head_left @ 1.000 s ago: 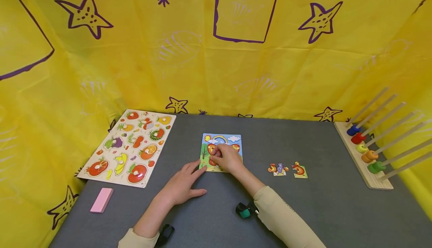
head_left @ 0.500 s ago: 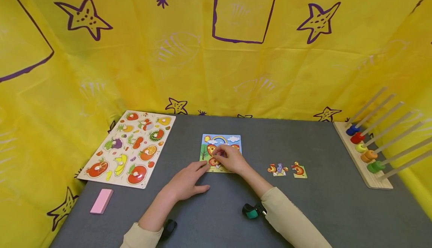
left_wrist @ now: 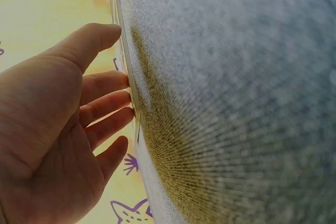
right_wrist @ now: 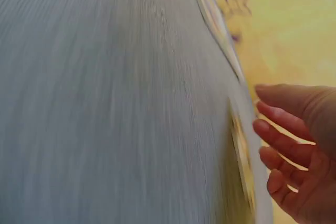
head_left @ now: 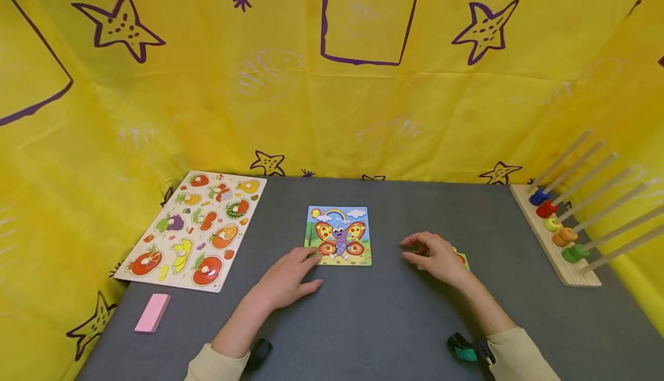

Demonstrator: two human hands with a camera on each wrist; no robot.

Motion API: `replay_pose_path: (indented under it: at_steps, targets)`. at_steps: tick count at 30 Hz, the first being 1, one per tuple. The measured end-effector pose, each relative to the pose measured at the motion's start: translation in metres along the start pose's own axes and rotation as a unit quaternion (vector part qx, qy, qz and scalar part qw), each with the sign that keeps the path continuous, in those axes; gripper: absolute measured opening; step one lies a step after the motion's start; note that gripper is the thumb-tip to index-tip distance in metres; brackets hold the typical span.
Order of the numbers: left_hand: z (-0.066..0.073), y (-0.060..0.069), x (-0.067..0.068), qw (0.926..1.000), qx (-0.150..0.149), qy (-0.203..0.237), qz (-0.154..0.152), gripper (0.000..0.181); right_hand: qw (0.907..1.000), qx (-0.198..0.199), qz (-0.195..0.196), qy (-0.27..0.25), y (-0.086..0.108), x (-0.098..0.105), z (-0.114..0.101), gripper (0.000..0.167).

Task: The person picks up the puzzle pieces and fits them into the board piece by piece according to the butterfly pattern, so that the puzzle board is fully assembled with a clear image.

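Note:
A small square butterfly puzzle point(head_left: 340, 237) lies at the middle of the table, its picture in full view. My left hand point(head_left: 289, 280) rests by its lower left corner, fingertips touching the edge; in the left wrist view the fingers point(left_wrist: 107, 98) are extended along the board's side. Off to the right, my right hand point(head_left: 438, 259) hovers over two loose puzzle pieces, fingers slightly bent and holding nothing. One puzzle piece point(head_left: 464, 261) peeks out beside the hand, while the other is mostly hidden under it. The right wrist view shows thumb and fingers apart near a blurred piece point(right_wrist: 241, 156).
A wooden fruit peg puzzle point(head_left: 192, 230) lies at the left, with a pink block point(head_left: 153, 313) in front of it. At the right edge stands a wooden rack with upright pegs point(head_left: 562, 237) and coloured rings. Yellow patterned cloth point(head_left: 290, 110) hangs behind the table.
My right hand has left the butterfly puzzle and moved right to the loose pieces, uncovering the butterfly picture. My left hand has stayed at the board's left edge.

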State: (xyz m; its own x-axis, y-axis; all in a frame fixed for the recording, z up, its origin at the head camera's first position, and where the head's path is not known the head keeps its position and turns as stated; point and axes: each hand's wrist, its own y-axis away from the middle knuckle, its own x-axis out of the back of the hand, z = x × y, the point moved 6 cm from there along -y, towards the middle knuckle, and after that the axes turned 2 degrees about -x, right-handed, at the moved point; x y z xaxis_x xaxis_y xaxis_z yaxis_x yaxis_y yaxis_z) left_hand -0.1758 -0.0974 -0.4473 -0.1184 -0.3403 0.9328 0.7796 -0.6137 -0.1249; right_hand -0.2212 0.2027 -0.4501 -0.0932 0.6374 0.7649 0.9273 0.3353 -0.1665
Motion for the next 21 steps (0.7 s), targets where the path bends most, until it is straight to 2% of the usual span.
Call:
replay_pose_path:
  at_steps: [5,9,14,19,21]
  targets:
    - [0.000,0.000,-0.001,1.0000,0.005,0.002,-0.005,0.050,0.9991,0.006,0.011,0.041,0.022,0.023,0.023,0.032]
    - [0.000,0.001,-0.001,0.9999,0.008,-0.003,-0.010,0.048,0.9995,-0.004,0.006,0.032,0.029,0.030,0.032,0.036]
    - [0.001,0.000,0.000,0.9999,0.003,-0.015,-0.005,0.046,0.9997,-0.018,-0.002,0.019,0.029,0.030,0.037,0.036]
    - [0.000,-0.001,0.000,0.9999,-0.002,-0.016,-0.003,0.046,0.9965,-0.083,0.001,-0.008,0.026,0.028,0.039,0.030]
    - [0.000,-0.001,-0.001,0.9999,0.002,-0.012,-0.006,0.046,0.9935,-0.108,0.007,-0.035,0.023,0.025,0.037,0.024]
